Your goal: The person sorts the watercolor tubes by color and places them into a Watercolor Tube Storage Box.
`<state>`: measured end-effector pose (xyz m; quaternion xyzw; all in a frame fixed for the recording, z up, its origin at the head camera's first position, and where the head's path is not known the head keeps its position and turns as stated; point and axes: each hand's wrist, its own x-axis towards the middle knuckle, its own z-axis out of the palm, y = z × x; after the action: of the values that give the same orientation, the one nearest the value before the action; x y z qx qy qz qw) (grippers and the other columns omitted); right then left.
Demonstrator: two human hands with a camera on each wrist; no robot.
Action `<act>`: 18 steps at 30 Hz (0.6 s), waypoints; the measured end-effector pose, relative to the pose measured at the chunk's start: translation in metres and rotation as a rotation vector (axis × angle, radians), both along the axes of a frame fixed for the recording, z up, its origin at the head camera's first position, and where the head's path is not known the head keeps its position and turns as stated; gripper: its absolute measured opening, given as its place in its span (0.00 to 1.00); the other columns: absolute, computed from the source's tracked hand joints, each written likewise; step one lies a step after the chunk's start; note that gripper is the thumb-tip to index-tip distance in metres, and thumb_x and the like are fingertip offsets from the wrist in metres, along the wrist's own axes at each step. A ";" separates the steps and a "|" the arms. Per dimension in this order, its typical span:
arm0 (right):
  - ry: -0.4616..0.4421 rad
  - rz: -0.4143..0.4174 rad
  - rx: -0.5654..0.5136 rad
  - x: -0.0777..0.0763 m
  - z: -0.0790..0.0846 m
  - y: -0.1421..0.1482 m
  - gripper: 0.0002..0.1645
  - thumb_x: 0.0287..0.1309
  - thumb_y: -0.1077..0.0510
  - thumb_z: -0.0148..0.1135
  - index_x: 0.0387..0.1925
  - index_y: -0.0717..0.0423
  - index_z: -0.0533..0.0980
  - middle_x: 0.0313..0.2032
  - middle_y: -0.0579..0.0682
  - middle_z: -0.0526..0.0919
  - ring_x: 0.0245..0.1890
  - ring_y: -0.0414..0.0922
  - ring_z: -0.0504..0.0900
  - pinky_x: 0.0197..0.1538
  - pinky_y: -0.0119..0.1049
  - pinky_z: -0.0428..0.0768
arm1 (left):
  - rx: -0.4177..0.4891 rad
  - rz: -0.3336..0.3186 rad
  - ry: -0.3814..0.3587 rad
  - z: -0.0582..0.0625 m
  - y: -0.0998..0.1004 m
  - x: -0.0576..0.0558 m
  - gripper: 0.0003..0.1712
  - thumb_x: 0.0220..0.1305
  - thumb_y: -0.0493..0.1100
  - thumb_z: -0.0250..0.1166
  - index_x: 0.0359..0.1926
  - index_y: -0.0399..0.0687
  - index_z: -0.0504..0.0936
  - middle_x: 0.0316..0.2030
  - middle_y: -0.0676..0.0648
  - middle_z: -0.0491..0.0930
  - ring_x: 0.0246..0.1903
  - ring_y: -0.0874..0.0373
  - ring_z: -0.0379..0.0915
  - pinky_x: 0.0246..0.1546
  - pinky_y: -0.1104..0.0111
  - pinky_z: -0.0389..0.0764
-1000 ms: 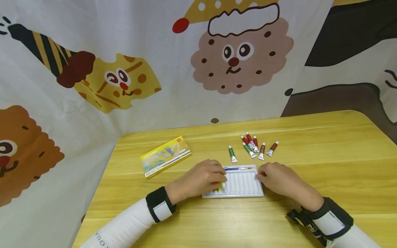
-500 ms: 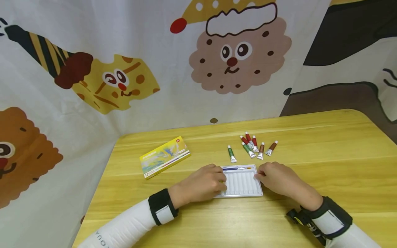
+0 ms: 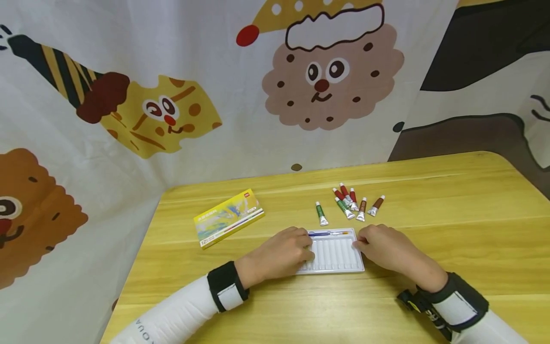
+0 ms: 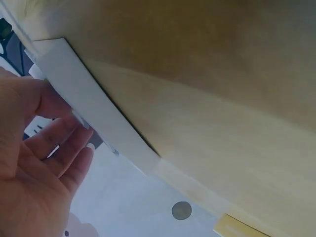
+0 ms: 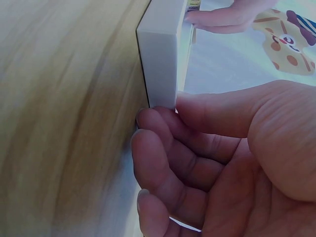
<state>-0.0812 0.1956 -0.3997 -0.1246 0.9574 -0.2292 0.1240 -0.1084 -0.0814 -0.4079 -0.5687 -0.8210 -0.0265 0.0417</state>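
A white plastic paint tray (image 3: 339, 255) with slots lies on the table, a blue-handled paintbrush (image 3: 328, 234) along its far side. My left hand (image 3: 285, 253) is over the tray's left part, fingers bent down into it. In the right wrist view, a yellow-labelled paint tube (image 5: 193, 4) shows at its fingertips; in the head view, the hand hides it. The left wrist view has the thumb and fingers close behind the tray's wall (image 4: 94, 94). My right hand (image 3: 388, 251) pinches the tray's right edge between thumb and fingers, holding the corner (image 5: 160, 64).
Beyond the tray lie a single green paint tube (image 3: 321, 213) and a loose group of red, green and brown tubes (image 3: 345, 208). A yellow paint box (image 3: 229, 217) lies back left. A printed cloth (image 3: 240, 138) hangs behind the table (image 3: 464, 205).
My left hand has shifted slightly right and down over the tray, covering the yellow tubes that showed there earlier. The right hand keeps its hold on the tray's edge.
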 end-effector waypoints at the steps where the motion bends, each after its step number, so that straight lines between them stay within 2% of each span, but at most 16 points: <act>1: -0.001 -0.001 0.000 0.000 0.000 0.000 0.13 0.69 0.58 0.68 0.26 0.50 0.78 0.20 0.44 0.69 0.21 0.42 0.68 0.27 0.37 0.64 | 0.004 0.015 -0.015 0.000 0.000 0.000 0.09 0.66 0.36 0.69 0.44 0.53 0.91 0.45 0.52 0.85 0.51 0.58 0.77 0.60 0.67 0.75; 4: -0.001 -0.001 -0.002 0.000 0.000 0.001 0.13 0.69 0.58 0.68 0.26 0.51 0.78 0.20 0.44 0.69 0.21 0.42 0.68 0.27 0.36 0.64 | 0.050 0.084 -0.080 0.000 0.000 0.001 0.13 0.65 0.35 0.66 0.48 0.49 0.90 0.48 0.51 0.85 0.53 0.58 0.77 0.61 0.66 0.75; 6: 0.001 -0.002 -0.001 -0.001 0.000 0.001 0.12 0.69 0.58 0.68 0.27 0.51 0.78 0.20 0.44 0.69 0.21 0.42 0.68 0.27 0.36 0.64 | 0.112 0.145 -0.125 0.001 0.000 0.002 0.13 0.64 0.35 0.66 0.48 0.47 0.90 0.47 0.50 0.85 0.51 0.58 0.78 0.58 0.67 0.76; 9: 0.002 0.000 -0.001 -0.001 -0.001 0.001 0.12 0.69 0.58 0.68 0.27 0.51 0.78 0.20 0.44 0.69 0.21 0.42 0.68 0.27 0.36 0.64 | 0.211 0.253 -0.195 0.004 -0.001 0.004 0.08 0.65 0.35 0.66 0.42 0.44 0.90 0.36 0.52 0.83 0.39 0.61 0.75 0.46 0.71 0.77; 12: 0.000 0.001 0.000 0.000 -0.001 0.001 0.12 0.69 0.58 0.68 0.27 0.51 0.78 0.20 0.44 0.69 0.21 0.42 0.68 0.27 0.36 0.64 | 0.267 0.372 -0.290 0.009 0.000 0.009 0.06 0.67 0.37 0.67 0.33 0.45 0.88 0.25 0.55 0.75 0.29 0.64 0.68 0.32 0.75 0.72; 15: 0.000 0.000 0.000 0.000 -0.001 0.001 0.12 0.69 0.58 0.68 0.27 0.51 0.79 0.20 0.44 0.69 0.21 0.42 0.68 0.27 0.37 0.64 | 0.269 0.492 -0.441 0.014 0.001 0.014 0.16 0.70 0.39 0.66 0.22 0.48 0.82 0.18 0.57 0.65 0.20 0.66 0.62 0.21 0.75 0.64; 18: 0.002 -0.001 0.001 0.000 -0.001 0.001 0.12 0.69 0.58 0.68 0.27 0.51 0.78 0.20 0.44 0.69 0.21 0.42 0.68 0.27 0.37 0.64 | 0.257 0.589 -0.583 0.017 0.003 0.018 0.24 0.72 0.41 0.65 0.16 0.52 0.71 0.14 0.58 0.59 0.15 0.67 0.57 0.18 0.74 0.58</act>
<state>-0.0816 0.1964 -0.4003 -0.1245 0.9576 -0.2287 0.1228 -0.0901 -0.0787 -0.3910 -0.2692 -0.9157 -0.2750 -0.1157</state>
